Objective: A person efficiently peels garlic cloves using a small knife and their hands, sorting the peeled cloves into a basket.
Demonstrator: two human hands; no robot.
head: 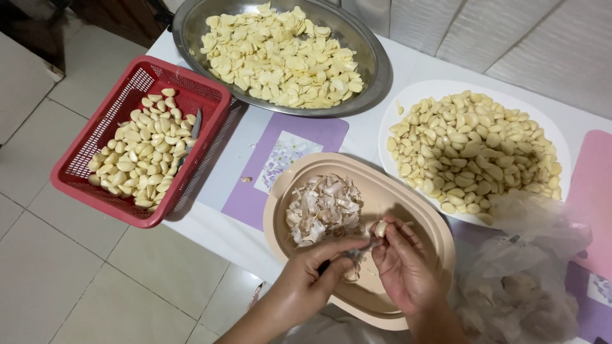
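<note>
Over the beige oval tray [408, 197] we work with both hands close together: our left hand [319, 267] is closed around a small knife [347, 255], and our right hand [401, 264] pinches a garlic clove [380, 228] between thumb and fingertips. Peeling well here likely means short, shallow strokes, blade angled away from the thumb, skins falling on the heap of peels [322, 210]. Room is tight: the white plate of peeled cloves [408, 102] sits just beside on the right, a clear plastic bag [529, 267] crowds our right wrist, and the tray overhangs the table's near edge. The red basket [83, 178] also juts over the floor.
</note>
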